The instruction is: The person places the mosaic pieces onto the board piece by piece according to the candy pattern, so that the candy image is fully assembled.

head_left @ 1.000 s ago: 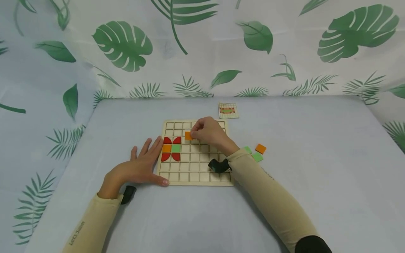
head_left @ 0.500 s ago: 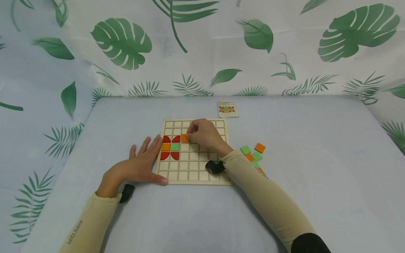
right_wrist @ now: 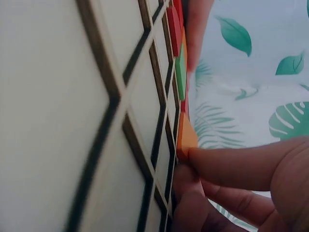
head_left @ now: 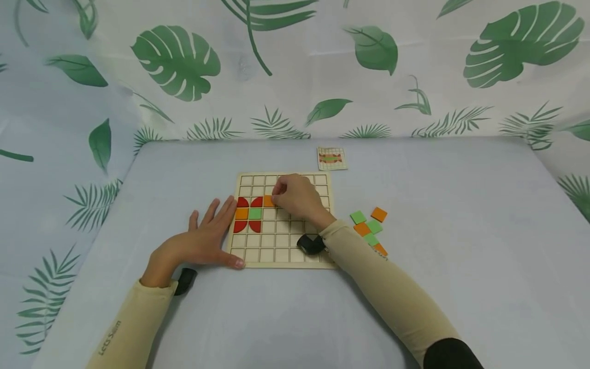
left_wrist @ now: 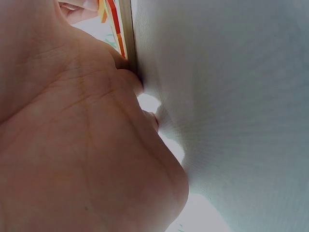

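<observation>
A wooden grid board (head_left: 282, 254) lies on the table, with red rounded tiles (head_left: 240, 226), an orange tile (head_left: 241, 213) and a green tile (head_left: 255, 213) set in its left cells. My right hand (head_left: 299, 197) pinches another orange square tile (right_wrist: 186, 137) between thumb and fingers, at the cell just right of the upper red tiles. In the right wrist view that tile stands slightly tilted against the grid. My left hand (head_left: 203, 238) lies spread along the board's left edge, fingers straight, thumb at the front left corner.
Right of the board lies a loose group of green tiles (head_left: 357, 217) and orange tiles (head_left: 379, 214), partly beside the right sleeve. A small pattern card (head_left: 332, 159) lies behind the board. A leaf-print cloth (head_left: 295, 72) hangs at the back.
My right hand has moved a little left with the orange tile, bringing it against the red tiles' column, then stays there. The left hand keeps its place.
</observation>
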